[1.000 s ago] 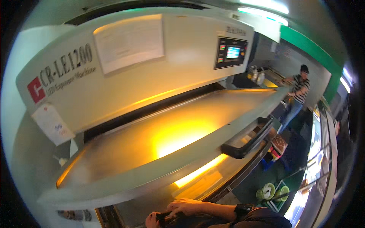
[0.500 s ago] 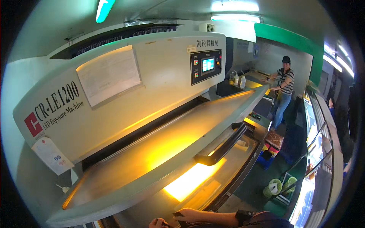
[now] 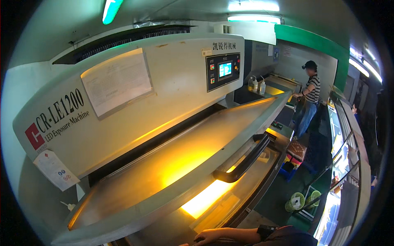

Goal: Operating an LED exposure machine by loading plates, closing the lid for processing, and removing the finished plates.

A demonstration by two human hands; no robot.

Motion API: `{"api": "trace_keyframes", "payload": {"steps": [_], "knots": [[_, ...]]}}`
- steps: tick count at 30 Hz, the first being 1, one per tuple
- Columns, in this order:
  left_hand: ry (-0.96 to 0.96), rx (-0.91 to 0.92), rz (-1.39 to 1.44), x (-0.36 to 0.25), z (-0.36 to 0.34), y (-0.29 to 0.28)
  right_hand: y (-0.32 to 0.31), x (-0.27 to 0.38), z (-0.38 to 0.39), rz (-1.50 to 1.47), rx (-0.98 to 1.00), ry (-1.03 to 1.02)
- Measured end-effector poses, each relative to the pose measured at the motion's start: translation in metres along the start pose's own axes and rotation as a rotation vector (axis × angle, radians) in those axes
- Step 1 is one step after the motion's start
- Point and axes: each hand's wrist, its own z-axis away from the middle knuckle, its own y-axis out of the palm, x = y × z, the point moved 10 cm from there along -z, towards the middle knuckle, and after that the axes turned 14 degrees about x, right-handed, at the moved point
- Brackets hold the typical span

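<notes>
Lying beyond the fingers (image 3: 201, 237), yellow-lit machine bed (image 3: 208, 199), black handle (image 3: 250, 159) above

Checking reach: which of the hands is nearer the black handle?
Right. The right hand is below the black handle in view, not touching it; the left hand, apparently only a sliver at the bottom edge, lies farther left.

The machine housing (image 3: 184, 69) presents a smooth, low-sheen painted finish. The lid frame (image 3: 188, 180) appears painted, satin and smooth; its panel (image 3: 135, 176) is hazy and translucent. The handle (image 3: 246, 162) resembles glossy black plastic. The posted sheet (image 3: 117, 82) is paper.
</notes>
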Motion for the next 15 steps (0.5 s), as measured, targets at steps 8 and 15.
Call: {"api": "trace_keyframes", "payload": {"steps": [8, 15], "knots": [[-0.238, 0.234, -0.144, 0.020, -0.005, 0.010, 0.011, -0.009, -0.056, 0.317, 0.194, 0.006], [-0.299, 0.207, -0.004, 0.035, -0.007, -0.005, 0.003, 0.042, -0.053, 0.367, 0.214, 0.084]]}}
